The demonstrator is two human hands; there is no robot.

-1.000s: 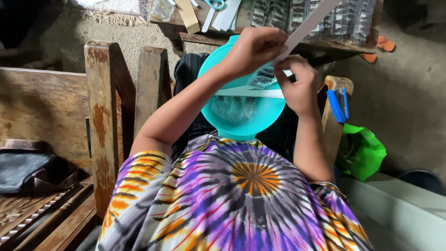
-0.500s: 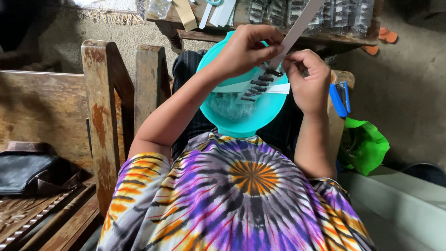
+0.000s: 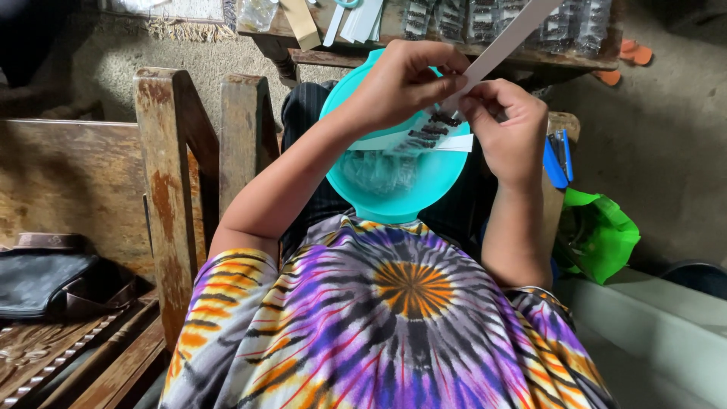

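Observation:
A turquoise plastic bowl rests on my lap and holds a clear plastic bag of small items. Above it, my left hand pinches a small clear packet with dark pieces against a long white paper strip. My right hand grips the same strip and packet from the right side. The strip slants up toward the upper right. Both hands touch each other over the bowl's far rim.
A low wooden table ahead carries rows of finished clear packets and white strips. A wooden chair arm stands at my left, a black bag beyond it. A blue stapler and green bag lie right.
My hands have come closer together over the bowl, and the clear packet with dark pieces has been brought up against the white strip.

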